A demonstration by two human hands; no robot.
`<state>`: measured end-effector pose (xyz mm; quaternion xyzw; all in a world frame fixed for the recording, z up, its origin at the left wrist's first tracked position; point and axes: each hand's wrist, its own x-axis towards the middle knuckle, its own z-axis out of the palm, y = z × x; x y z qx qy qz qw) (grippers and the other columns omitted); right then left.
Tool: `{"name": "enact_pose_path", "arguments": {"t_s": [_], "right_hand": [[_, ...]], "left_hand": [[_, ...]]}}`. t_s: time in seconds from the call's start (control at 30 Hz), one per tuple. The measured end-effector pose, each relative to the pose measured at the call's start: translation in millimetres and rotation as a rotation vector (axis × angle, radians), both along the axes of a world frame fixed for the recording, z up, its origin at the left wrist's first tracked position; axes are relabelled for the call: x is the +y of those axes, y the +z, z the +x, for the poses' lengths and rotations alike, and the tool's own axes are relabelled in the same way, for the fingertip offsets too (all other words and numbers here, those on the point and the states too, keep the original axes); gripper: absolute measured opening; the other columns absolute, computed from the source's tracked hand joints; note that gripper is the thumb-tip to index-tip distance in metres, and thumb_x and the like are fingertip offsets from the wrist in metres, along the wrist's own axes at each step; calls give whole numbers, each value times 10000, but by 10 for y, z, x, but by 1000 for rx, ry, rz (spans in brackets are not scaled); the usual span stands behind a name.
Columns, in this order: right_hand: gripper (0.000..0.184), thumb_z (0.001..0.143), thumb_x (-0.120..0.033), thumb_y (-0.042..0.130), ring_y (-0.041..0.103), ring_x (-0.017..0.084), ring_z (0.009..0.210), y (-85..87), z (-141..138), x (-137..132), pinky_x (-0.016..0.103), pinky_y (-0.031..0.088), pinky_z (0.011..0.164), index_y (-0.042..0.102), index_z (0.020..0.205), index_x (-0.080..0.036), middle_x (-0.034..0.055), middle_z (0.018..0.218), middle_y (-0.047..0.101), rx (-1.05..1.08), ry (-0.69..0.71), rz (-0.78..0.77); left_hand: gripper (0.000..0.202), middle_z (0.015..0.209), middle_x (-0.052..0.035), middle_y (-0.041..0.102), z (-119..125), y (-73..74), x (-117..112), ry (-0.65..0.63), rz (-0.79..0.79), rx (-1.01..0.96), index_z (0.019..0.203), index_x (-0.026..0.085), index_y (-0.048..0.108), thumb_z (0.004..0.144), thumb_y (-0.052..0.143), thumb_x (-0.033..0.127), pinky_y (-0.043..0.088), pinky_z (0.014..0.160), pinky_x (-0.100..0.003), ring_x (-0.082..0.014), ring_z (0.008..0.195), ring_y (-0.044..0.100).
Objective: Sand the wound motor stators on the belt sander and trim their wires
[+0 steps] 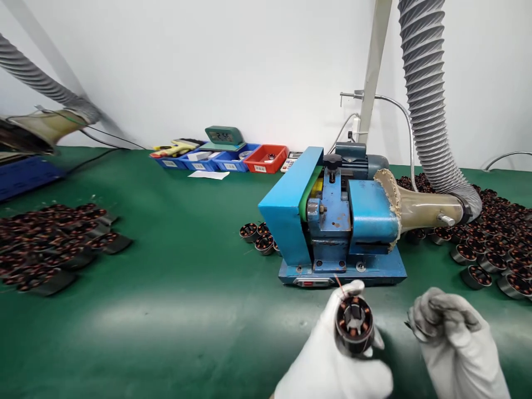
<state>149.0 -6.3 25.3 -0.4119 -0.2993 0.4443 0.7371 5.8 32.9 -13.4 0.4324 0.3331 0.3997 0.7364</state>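
Left hand (328, 357), gloved, bottom of frame right of centre: grips copper-wound ring (353, 334), open end facing camera, below blue machine (288, 208). Right hand (455, 335), gloved, lower right: fingers curled; cannot tell whether they pinch anything.

Machine (332, 221): on the counter (166, 310), right of centre, ahead of both hands.
Left hand (328, 354): before the machine, around one wound ring (354, 332).
Right hand (461, 343): right of the left hand, apart from it.
Left pile (54, 238): at the counter's left side.
Right pile (499, 244): right of the machine, reaching behind its funnel (428, 210).
Small cluster (264, 244): just left of the machine.
Bins (272, 168): side by side at the back, left of the machine.
Hose (424, 100): above right, down to the funnel.
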Motion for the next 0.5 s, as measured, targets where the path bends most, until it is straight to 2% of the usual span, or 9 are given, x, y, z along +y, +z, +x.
{"name": "enact_pose_path", "arguments": {"t_s": [0.1,0.17,0.2,0.23,0.3,0.37,0.43,0.5], "right_hand": [[258,593,-322,866,684,219,711,8,-151,-73,299,561,606,791,839,-342,61,774,715,-417,-108,40],[232,638,-287,833,690,247,779,-14,-239,-97,316,560,656,791,857,-353,70,823,725,-620,-120,56],[193,663,-272,813,694,246,759,-25,-257,-90,318,560,653,794,837,-354,67,799,732,-646,-106,61],[148,679,-264,801,696,237,717,-32,-254,-70,313,562,635,799,801,-349,63,757,739,-610,-94,50],[66,644,-305,828,668,205,569,-24,-199,-8,293,557,526,800,704,-306,56,635,726,-365,-56,-10],[154,581,-381,858,580,143,424,15,-123,50,238,496,386,778,625,-258,38,526,674,-37,-36,-90],[224,557,-414,864,533,112,392,65,-86,70,209,454,345,768,655,-237,32,529,661,172,-4,-143],[346,499,-391,891,615,156,499,94,-112,49,262,530,448,778,787,-236,64,665,719,181,86,-174]], "left_hand": [[684,859,-88,691,-68,-80,-43,-51,-25,-70,1235,261,540,684,642,653,559,580,-379,-236,654,690],[659,932,-102,689,-77,-93,-80,-50,-1,-49,1219,258,560,689,652,638,565,685,-405,-254,765,699],[622,920,-96,691,-72,-88,-97,-42,5,-37,1189,258,580,690,667,620,565,700,-404,-252,779,698],[573,886,-84,693,-64,-76,-113,-29,-5,-25,1143,257,605,689,684,597,567,676,-393,-245,755,698],[453,788,-60,690,-61,-35,-141,12,-61,5,1032,243,647,722,668,573,549,532,-337,-208,607,678],[407,710,-47,678,-89,22,-173,40,-124,37,964,227,659,791,577,586,473,392,-270,-151,442,609],[423,691,-48,678,-142,79,-219,35,-150,52,979,227,652,828,511,596,446,373,-251,-129,396,579],[435,732,-54,691,-188,118,-269,37,-115,61,1056,245,624,797,563,590,497,452,-273,-148,474,628]]}}
